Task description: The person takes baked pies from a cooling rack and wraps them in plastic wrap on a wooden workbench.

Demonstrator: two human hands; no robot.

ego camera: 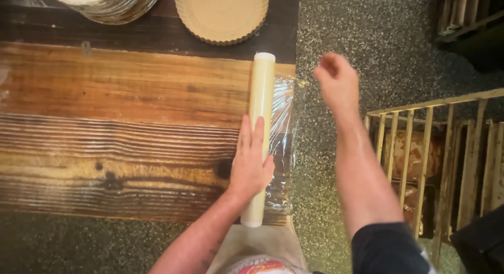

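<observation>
A long cream-coloured roll of clear plastic wrap [260, 103] lies along the right end of a wooden table [126, 122]. My left hand [250, 161] rests flat on the roll's near half, fingers straight and pressed on it. A sheet of clear wrap [282, 132] is spread from the roll over the table's right edge. My right hand [336, 82] hangs in the air right of the table, over the speckled floor, loosely curled and holding nothing that I can see.
A round fluted cardboard tray [222, 14] sits at the table's far edge, beside a stack of foil pans [113, 3] at top left. A wooden slatted crate [436, 158] stands on the floor to the right.
</observation>
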